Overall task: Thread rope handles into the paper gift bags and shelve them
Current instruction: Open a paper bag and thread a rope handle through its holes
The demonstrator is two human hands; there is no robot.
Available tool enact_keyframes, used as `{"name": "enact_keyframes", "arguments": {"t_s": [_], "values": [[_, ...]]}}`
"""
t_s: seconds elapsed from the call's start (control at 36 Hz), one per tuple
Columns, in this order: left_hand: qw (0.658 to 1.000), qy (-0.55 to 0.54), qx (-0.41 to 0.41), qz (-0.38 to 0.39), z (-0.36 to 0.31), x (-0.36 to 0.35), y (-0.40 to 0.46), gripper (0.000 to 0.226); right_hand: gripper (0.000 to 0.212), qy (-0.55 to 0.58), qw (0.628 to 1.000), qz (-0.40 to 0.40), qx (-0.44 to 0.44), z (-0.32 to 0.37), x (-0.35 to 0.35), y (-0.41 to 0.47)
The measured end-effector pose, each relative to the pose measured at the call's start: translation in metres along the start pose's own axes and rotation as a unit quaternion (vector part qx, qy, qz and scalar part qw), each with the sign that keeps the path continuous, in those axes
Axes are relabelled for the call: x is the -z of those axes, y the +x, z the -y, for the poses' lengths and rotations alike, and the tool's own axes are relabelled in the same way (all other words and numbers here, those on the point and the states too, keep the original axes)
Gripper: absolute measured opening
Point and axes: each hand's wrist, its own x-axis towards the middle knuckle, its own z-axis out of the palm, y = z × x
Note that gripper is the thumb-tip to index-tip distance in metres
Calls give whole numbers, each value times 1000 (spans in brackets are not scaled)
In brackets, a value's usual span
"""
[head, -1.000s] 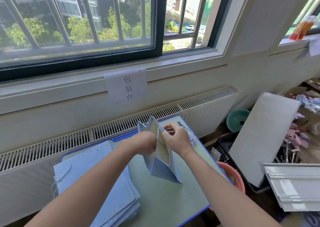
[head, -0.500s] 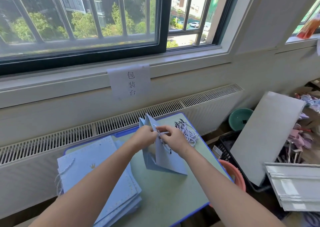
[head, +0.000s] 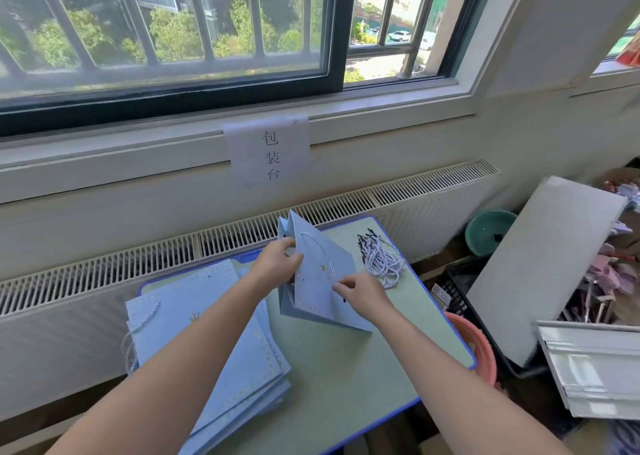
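Bright daylight through window (head: 166, 28); soft shadows; wide-angle edge bending; slight softness.

I see daylight through a wide barred window (head: 166, 28) in a dark frame, trees and buildings outside. Below its pale sill (head: 104, 149) hangs a paper sign (head: 268, 153), above a long white radiator (head: 398, 201). A green, blue-edged table (head: 346, 368) stands against it.
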Motion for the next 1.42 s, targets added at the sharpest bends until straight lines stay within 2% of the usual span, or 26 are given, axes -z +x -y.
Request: {"name": "enact_keyframes", "arguments": {"t_s": [0.06,0.19,0.28,0.39,0.5,0.64,0.92,0.97,1.06,1.25,1.42], "values": [[1000,-5,-3,2,1,0,0,29,36,22,1000,0,2,7,4,1],[1000,-15,-1,6,2,1,0,31,18,227,974,10,12,26,5,0],[999,-35,-3,14,0,3,0,30,4,279,960,20,24,36,5,-6],[998,-61,-3,30,-4,5,-1,35,5,252,967,14,36,41,0,-11],[998,-60,-7,33,-6,6,-2,37,17,192,980,-1,47,44,-4,-12],[998,-54,-12,26,-7,4,-3,39,16,160,986,-24,47,46,-3,-15],[999,-42,-12,23,-11,3,-5,39,38,72,993,-56,77,50,-4,-19],[999,-31,-14,14,-12,1,-5,39,36,79,992,-63,79,51,-5,-19],[1000,-25,-11,4,-16,-1,-4,38,18,100,989,-78,77,54,-3,-19],[999,-28,18,-21,-26,0,-1,36,33,121,991,-38,45,61,0,-26],[999,-45,1,-5,-35,-7,-2,23,16,159,986,-50,4,60,9,-25]]}}
